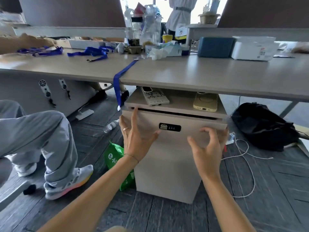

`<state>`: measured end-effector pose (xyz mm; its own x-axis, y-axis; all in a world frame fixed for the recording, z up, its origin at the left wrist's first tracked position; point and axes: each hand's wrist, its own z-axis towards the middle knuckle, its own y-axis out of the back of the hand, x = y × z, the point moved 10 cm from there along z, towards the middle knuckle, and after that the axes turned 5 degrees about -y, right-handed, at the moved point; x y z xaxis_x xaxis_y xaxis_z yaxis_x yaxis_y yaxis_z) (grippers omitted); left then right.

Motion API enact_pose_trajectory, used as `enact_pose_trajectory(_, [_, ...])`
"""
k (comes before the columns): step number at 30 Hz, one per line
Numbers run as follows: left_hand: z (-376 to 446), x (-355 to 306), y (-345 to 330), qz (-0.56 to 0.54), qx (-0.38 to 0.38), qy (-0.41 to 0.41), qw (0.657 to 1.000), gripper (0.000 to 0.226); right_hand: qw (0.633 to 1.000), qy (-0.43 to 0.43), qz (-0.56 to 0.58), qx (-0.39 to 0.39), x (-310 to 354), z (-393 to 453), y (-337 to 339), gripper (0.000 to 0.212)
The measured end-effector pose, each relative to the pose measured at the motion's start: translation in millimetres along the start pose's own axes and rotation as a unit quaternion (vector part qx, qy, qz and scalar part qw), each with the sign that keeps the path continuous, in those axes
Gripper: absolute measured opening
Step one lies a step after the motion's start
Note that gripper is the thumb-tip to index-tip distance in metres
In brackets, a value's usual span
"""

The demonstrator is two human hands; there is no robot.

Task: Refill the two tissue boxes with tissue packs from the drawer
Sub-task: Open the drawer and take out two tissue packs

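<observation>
A beige drawer cabinet (168,164) stands under the desk, its drawer front slightly ajar with a dark gap along the top and a black combination lock (169,127) in the middle. My left hand (135,133) is open with the fingertips at the drawer's upper left edge. My right hand (209,144) hovers open, fingers curled, in front of the drawer's right side. On the desk at the right stand a blue tissue box (215,47) and a white tissue box (253,48). No tissue packs are visible inside the drawer.
Two phones (155,96) (205,102) lie on the cabinet top. A green bag (117,158) leans by the cabinet's left side. A seated person's legs (41,139) are at the left. A black bag (264,126) and white cables (245,158) lie on the floor at right. Blue lanyards (93,51) and clutter cover the desk (200,72).
</observation>
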<state>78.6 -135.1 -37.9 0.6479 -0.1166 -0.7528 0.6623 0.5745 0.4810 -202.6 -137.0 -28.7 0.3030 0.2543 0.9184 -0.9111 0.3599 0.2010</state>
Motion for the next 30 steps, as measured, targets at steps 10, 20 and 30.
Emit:
enact_pose_trajectory(10, [-55.0, -41.6, 55.3, 0.104, -0.093, -0.08, 0.987, 0.037, 0.956, 0.165, -0.239, -0.047, 38.3, -62.7, 34.9, 0.053])
enact_pose_trajectory(20, [-55.7, -118.6, 41.3, 0.226, 0.028, -0.21, 0.951, 0.035, 0.872, 0.2, -0.418, 0.158, 108.1, -39.8, 8.3, 0.029])
enact_pose_trajectory(30, [-127.9, -133.5, 83.0, 0.277, 0.023, -0.201, 0.939, 0.03, 0.847, 0.139, -0.412, 0.307, 102.7, -114.4, 26.4, 0.062])
